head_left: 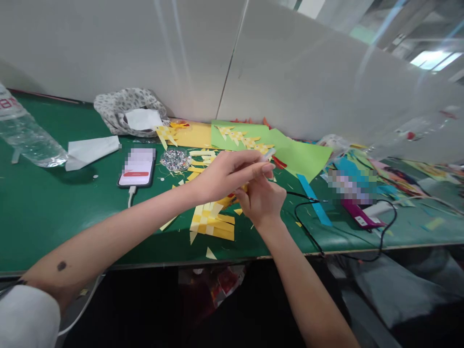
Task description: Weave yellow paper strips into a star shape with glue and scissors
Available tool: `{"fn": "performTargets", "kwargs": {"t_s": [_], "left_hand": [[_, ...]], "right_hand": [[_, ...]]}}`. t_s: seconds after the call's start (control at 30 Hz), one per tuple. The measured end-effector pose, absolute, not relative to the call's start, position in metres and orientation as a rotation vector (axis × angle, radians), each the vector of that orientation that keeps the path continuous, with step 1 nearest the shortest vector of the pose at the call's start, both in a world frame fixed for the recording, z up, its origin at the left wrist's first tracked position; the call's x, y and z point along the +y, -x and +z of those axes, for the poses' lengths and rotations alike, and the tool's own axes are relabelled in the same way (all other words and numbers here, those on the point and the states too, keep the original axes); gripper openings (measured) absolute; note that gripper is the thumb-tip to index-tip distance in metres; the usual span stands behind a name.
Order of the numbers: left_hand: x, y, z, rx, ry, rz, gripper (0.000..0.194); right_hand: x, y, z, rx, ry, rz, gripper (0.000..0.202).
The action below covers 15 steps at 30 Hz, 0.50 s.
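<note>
My left hand (232,175) reaches in from the left and lies partly over my right hand (266,200); the two touch above the green table (90,220). A small whitish piece (268,154) sticks out at the fingertips of my left hand. The fingers of my right hand are closed round a yellow and orange paper piece (229,199), mostly hidden by the hands. Just below lies a woven yellow paper piece (212,222). Yellow paper strips (195,169) and cut scraps are beside my left wrist. Behind the hands, woven yellow pieces (244,139) rest on green paper (308,157).
A phone (137,166) with a white cable and a water bottle (32,137) are at the left. A round glittery object (176,160) sits near the patterned cloth (126,108). At the right are a blue strip (314,200), a black cable (302,224) and a magenta box (360,215).
</note>
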<state>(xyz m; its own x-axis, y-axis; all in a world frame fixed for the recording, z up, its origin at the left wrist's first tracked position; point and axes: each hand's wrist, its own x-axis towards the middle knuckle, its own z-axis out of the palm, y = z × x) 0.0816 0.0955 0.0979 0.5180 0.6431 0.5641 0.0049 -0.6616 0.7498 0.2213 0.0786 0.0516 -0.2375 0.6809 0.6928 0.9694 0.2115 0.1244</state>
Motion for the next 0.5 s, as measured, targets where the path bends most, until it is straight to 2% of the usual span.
{"fn": "performTargets", "kwargs": {"t_s": [0.23, 0.4, 0.43, 0.5], "left_hand": [[0.093, -0.067, 0.104, 0.447, -1.967, 1.056, 0.029], [0.091, -0.031, 0.084, 0.655, -2.134, 1.015, 0.043], [0.091, -0.025, 0.075, 0.695, -2.191, 0.970, 0.039], [0.092, -0.016, 0.058, 0.684, -2.318, 0.948, 0.018]], "right_hand": [[0.076, -0.221, 0.054, -2.050, 1.475, -0.727, 0.076], [0.075, -0.229, 0.056, -1.992, 1.385, -0.683, 0.078], [0.075, -0.230, 0.056, -1.988, 1.369, -0.689, 0.077], [0.076, -0.231, 0.055, -1.992, 1.350, -0.697, 0.076]]}}
